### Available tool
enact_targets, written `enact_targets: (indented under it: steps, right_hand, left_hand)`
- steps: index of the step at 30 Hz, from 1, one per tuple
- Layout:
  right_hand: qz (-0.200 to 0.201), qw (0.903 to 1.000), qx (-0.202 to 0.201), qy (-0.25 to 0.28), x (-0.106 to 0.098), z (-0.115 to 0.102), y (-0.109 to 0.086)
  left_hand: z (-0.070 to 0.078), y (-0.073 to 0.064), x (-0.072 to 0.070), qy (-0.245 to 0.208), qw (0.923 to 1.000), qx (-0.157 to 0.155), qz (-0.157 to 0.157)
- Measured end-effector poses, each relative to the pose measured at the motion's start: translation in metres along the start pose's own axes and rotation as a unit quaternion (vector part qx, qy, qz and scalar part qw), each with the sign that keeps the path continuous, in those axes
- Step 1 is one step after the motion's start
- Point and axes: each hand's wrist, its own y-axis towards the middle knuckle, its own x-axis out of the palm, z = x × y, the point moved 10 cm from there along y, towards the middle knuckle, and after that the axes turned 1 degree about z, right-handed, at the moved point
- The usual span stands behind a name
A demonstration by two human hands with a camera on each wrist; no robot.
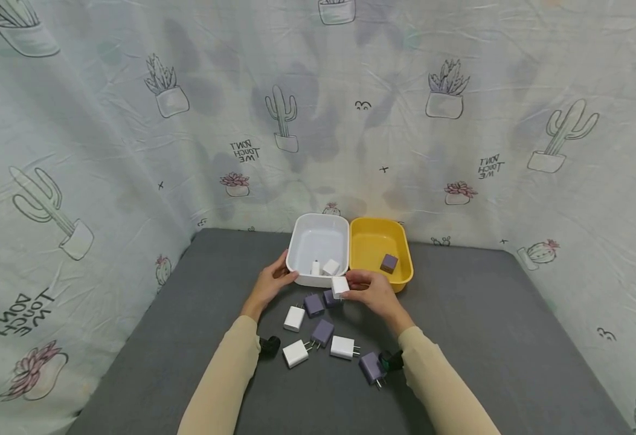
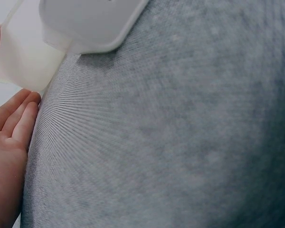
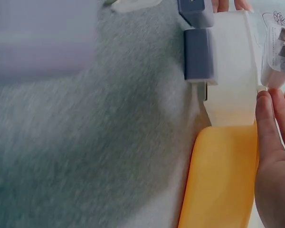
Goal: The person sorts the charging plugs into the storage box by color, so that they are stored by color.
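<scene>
My right hand (image 1: 374,292) pinches a white charger plug (image 1: 340,287) just in front of the white bin's front wall; its metal prongs show in the right wrist view. At the front left corner of the white bin (image 1: 318,223), my left hand (image 1: 270,283) holds on, thumb along the front and fingers at the side. White chargers (image 1: 331,267) lie inside that bin near its front. Right beside it stands a yellow bin (image 1: 377,227) with one purple charger (image 1: 389,263) in it.
Loose on the grey table (image 1: 475,326) are white chargers (image 1: 294,318) and several purple chargers (image 1: 322,332), between my forearms. One purple charger (image 1: 372,368) lies close to my right wrist. Behind the bins hangs a patterned curtain (image 1: 318,169).
</scene>
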Motion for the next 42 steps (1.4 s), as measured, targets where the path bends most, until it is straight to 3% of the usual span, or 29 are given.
enact_targets:
  steps: [10, 16, 22, 30, 35, 42]
  right_hand:
    - [0.037, 0.9992, 0.014, -0.002, -0.003, -0.014, 0.015]
    - [0.086, 0.9961, 0.02, 0.002, -0.013, -0.014, 0.019]
    - [0.106, 0.994, 0.017, -0.024, -0.011, -0.018, 0.02]
    - [0.105, 0.993, 0.033, -0.043, -0.001, -0.03, 0.025]
    - [0.122, 0.9905, 0.024, -0.059, -0.003, -0.042, 0.03]
    - [0.147, 0.9882, 0.031, -0.031, -0.005, -0.049, 0.036]
  left_hand:
    - [0.002, 0.0, -0.002, 0.007, 0.9999, 0.001, 0.011]
    - [0.015, -0.005, -0.001, -0.011, 0.9999, -0.01, -0.006]
    - [0.028, -0.013, 0.005, -0.009, 0.9992, -0.016, -0.036]
    - [0.026, -0.014, 0.005, -0.009, 0.9993, -0.024, -0.027]
    - [0.025, -0.013, 0.004, -0.015, 0.9991, -0.019, -0.034]
    - [0.03, -0.013, 0.002, -0.021, 0.9991, -0.006, -0.037]
